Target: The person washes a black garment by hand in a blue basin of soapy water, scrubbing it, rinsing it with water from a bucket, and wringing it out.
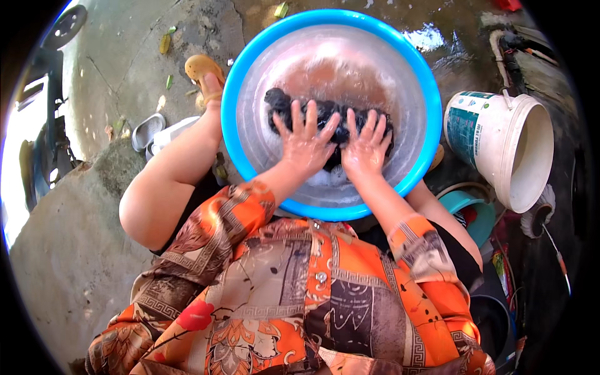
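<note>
A wide plastic basin with a bright blue rim (228,117) stands between my knees. Brownish, sudsy water covers part of its bottom. Dark wet cloth (278,101) lies bunched across the middle of it. My left hand (307,145) rests on the left part of the cloth, wet, with its fingers spread. Beside it my right hand (364,152) presses on the right part, fingers also apart. Both palms face down and neither hand is closed round the cloth. Part of the cloth is hidden under the hands.
A white plastic bucket (508,145) lies tipped at the right, near a teal basin (480,218) and a round brush (536,215). Pipes (498,58) run at the upper right. A grey sandal (149,131) lies left on the concrete floor (117,65), with scattered leaves.
</note>
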A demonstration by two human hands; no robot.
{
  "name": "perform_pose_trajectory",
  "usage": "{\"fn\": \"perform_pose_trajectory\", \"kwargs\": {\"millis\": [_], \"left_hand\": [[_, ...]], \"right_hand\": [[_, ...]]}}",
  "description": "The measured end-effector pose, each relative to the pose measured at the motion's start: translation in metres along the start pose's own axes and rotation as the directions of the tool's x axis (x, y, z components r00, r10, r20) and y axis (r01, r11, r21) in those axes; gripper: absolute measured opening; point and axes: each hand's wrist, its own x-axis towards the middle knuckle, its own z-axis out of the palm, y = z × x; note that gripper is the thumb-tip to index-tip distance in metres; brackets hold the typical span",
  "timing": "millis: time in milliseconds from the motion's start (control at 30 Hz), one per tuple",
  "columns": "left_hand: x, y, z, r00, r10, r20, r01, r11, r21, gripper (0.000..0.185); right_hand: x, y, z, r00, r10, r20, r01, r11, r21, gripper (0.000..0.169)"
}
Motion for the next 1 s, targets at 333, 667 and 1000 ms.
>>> {"fn": "perform_pose_trajectory", "kwargs": {"millis": [333, 667, 1000], "left_hand": [[0.103, -0.016, -0.019, 0.947, -0.062, 0.316, 0.104, 0.988, -0.117, 0.034], [0.119, -0.032, -0.041, 0.853, -0.360, 0.377, 0.509, 0.732, -0.452, 0.040], [0.113, -0.024, -0.161, 0.927, -0.213, -0.309, -0.130, 0.589, -0.797, 0.025]], "right_hand": [[0.090, 0.016, -0.014, 0.987, -0.007, 0.159, -0.004, 0.998, 0.068, 0.028], [0.048, 0.059, -0.041, 0.888, 0.276, 0.367, -0.428, 0.787, 0.444, 0.054], [-0.052, 0.076, -0.136, 0.941, 0.329, 0.081, -0.187, 0.305, 0.934, 0.016]]}}
